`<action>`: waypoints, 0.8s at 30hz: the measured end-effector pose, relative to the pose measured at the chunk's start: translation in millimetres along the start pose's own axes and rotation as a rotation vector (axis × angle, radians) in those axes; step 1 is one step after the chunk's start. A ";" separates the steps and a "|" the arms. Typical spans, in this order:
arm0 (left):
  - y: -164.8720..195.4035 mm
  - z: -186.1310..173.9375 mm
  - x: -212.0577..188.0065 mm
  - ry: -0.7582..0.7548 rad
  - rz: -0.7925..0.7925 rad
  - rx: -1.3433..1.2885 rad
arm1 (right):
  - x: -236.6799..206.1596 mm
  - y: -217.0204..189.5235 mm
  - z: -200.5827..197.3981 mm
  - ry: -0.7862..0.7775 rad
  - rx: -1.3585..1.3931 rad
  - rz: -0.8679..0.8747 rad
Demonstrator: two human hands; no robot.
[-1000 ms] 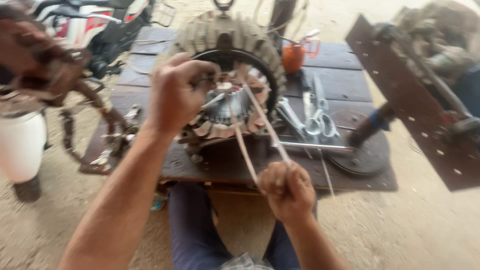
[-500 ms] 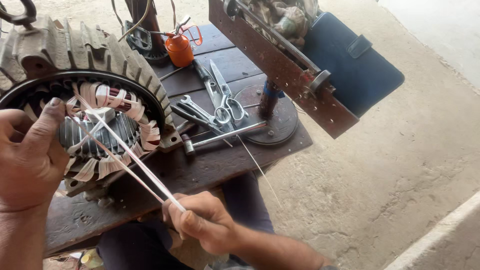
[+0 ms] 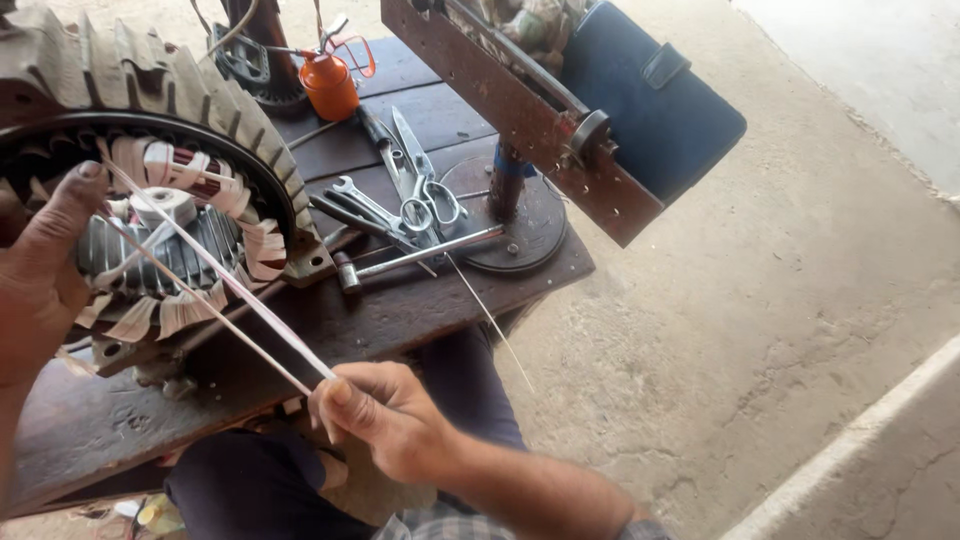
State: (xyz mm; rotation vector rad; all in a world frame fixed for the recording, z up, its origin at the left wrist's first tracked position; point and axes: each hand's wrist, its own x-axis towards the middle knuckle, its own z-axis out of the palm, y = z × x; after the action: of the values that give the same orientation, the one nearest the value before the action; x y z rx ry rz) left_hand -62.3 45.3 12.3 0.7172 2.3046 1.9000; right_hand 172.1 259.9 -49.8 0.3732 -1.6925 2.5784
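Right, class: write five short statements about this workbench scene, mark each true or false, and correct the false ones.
1. The right hand pinches two thin white strips that run to the motor stator. True.
2. The left hand holds the scissors. False: it rests on the stator; the scissors lie on the wooden bench.
3. An orange oil can stands on the bench. True.
4. The spanner lies on the ground. False: it lies on the bench.
5. The stator is plain and smooth outside. False: it is finned.
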 end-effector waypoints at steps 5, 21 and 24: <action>-35.4 -18.7 7.4 0.046 0.050 0.375 | -0.7 1.0 9.1 -0.001 0.050 -0.044; 64.1 24.7 -62.7 0.096 1.008 1.409 | 6.1 -23.9 -2.0 0.057 0.332 -0.172; 52.1 9.3 -68.4 -0.110 0.825 1.165 | 23.2 -26.1 -20.4 0.070 0.429 -0.107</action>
State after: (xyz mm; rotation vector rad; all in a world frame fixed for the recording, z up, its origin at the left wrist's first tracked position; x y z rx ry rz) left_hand 17.6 33.5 43.1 1.9936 3.1520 0.2633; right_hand 150.1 286.7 -29.0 0.3668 -1.0557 2.8196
